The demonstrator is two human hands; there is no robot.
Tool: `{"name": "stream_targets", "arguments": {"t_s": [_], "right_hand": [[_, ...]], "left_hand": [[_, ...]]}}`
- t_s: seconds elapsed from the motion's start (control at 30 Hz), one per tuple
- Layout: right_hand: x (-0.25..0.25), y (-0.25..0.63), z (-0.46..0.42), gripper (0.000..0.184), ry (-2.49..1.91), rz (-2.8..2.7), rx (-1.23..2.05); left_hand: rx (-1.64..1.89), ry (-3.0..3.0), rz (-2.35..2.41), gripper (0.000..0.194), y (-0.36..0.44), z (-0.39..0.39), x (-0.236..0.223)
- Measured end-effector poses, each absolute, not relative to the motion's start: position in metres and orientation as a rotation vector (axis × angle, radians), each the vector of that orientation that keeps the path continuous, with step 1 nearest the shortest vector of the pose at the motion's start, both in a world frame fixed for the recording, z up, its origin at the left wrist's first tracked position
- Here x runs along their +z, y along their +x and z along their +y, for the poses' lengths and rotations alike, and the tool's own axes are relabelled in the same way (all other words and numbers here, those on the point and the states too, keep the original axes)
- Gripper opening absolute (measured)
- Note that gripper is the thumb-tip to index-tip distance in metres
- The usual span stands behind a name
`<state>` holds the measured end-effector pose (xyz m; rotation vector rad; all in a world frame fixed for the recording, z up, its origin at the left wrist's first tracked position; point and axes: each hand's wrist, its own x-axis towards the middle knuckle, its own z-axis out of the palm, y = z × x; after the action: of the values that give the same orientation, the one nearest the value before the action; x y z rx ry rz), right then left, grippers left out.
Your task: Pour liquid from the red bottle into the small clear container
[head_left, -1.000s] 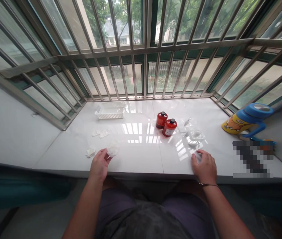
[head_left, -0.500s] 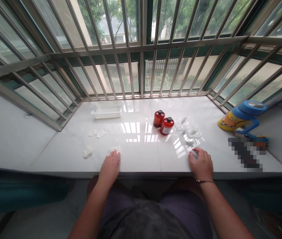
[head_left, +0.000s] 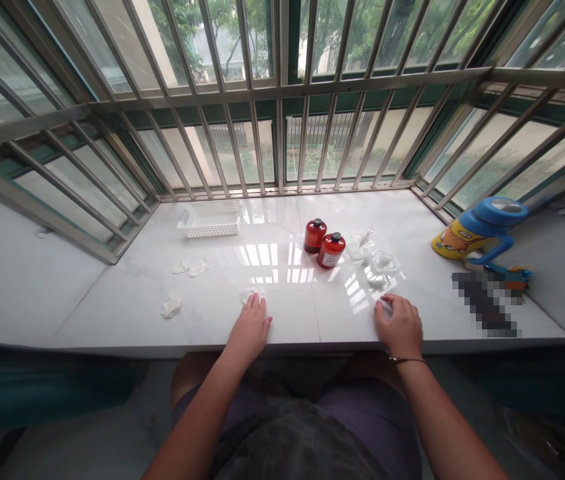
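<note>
Under the fingers of my left hand (head_left: 250,327) lies a crumpled white tissue (head_left: 253,294), pressed against the white countertop (head_left: 282,320). My right hand (head_left: 400,323) rests near the front edge with its fingers curled; a small pale patch shows between thumb and forefinger, too unclear to name. Just beyond that hand are clear plastic pieces (head_left: 382,263). Between the hands and farther back stand two red bottles with black caps, one (head_left: 315,236) slightly behind the other (head_left: 331,251), which bears a pale label.
More crumpled tissues (head_left: 171,306) (head_left: 198,268) lie on the left. A white perforated basket (head_left: 210,229) sits at the back left. On the right, a blue and yellow handled bottle (head_left: 477,230) leans over beside a pixelated dark item (head_left: 485,303). Metal window bars (head_left: 282,147) border the back.
My left hand has slid to the right, and the tissue beneath it has moved along. My right hand keeps its place and curled shape. The view has shifted slightly.
</note>
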<state>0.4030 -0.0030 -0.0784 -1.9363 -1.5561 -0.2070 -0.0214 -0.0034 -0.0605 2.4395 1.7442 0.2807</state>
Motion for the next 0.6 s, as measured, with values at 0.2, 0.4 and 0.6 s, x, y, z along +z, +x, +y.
{"name": "stream_targets", "arguments": {"t_s": [0.2, 0.4, 0.6], "right_hand": [[-0.076, 0.401, -0.004, 0.022, -1.926, -1.548, -0.194], [-0.076, 0.401, -0.003, 0.020, -1.937, -1.549, -0.188], [-0.073, 0.399, -0.004, 0.018, -1.958, -1.542, -0.181]], "left_hand": [[0.271, 2.446, 1.641, 0.059, 0.020, 0.010, -0.054], [0.187, 2.464, 1.402, 0.067, 0.069, 0.007, -0.035], [0.218, 2.520, 1.011, 0.080, 0.124, -0.026, -0.033]]}}
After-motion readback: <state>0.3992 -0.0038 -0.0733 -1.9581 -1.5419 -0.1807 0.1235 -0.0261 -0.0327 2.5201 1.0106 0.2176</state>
